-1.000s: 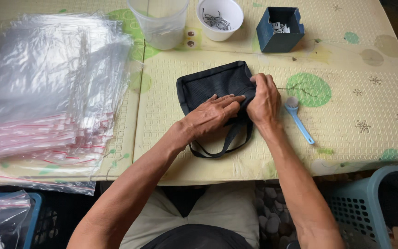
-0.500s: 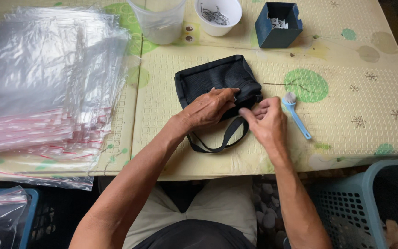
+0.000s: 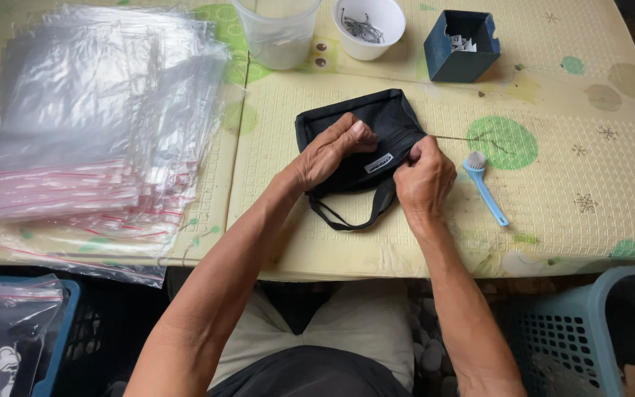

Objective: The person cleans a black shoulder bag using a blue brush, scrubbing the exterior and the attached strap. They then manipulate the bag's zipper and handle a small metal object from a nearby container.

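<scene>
Left hand: the left hand (image 3: 330, 153) lay on top of the black pouch (image 3: 361, 143), fingers curled and pressing on the fabric, thumb tip up near the pouch's middle; it bore down rather than clasped.
Right hand: the right hand (image 3: 424, 175) was closed at the pouch's right edge, fingers pinched on the fabric there, beside a thin wire (image 3: 472, 139) that ran from that edge out to the right.
Black pouch: lay flat on the table mat (image 3: 575, 213), near the middle, between the two hands; a small pale label showed on its front, just between the hands.
Strap: a black strap (image 3: 354, 218) hung in a loop from the pouch's lower edge toward the person.
Brush: a small blue brush (image 3: 485, 188) with a white head lay on the mat just to the right of the right hand, handle pointing down and right.
Clear bags: a thick stack of clear bags (image 3: 90, 117) with red seal strips lay on the left part of the table, well apart from the pouch.
Far edge: a clear plastic cup (image 3: 277, 33), a white bowl (image 3: 369, 26) holding small metal hooks, and a dark blue box (image 3: 461, 45) holding small pale pieces stood in a row beyond the pouch.
Below the table: a blue basket (image 3: 589, 331) stood at lower right.
</scene>
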